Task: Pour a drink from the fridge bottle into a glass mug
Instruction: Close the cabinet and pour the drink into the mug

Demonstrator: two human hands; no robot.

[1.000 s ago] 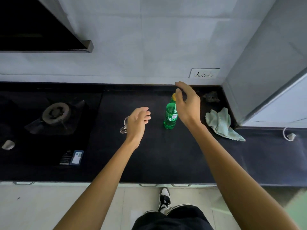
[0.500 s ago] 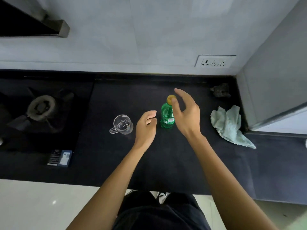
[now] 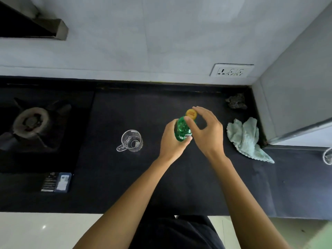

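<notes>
A small green bottle with a yellow cap stands upright on the black counter. My left hand grips the bottle's body from the left. My right hand is over the top of the bottle, thumb and forefinger curled on either side of the cap. An empty clear glass mug stands on the counter to the left of the bottle, handle toward the lower left, apart from both hands.
A crumpled pale green cloth lies right of the bottle near the grey fridge side. A gas burner sits at the far left, a small dark box near the counter's front edge, a dark scrubber at the back.
My left hand has moved right from beside the mug and taken hold of the bottle's body. My right hand has closed in around the cap. The camera now looks more steeply down.
</notes>
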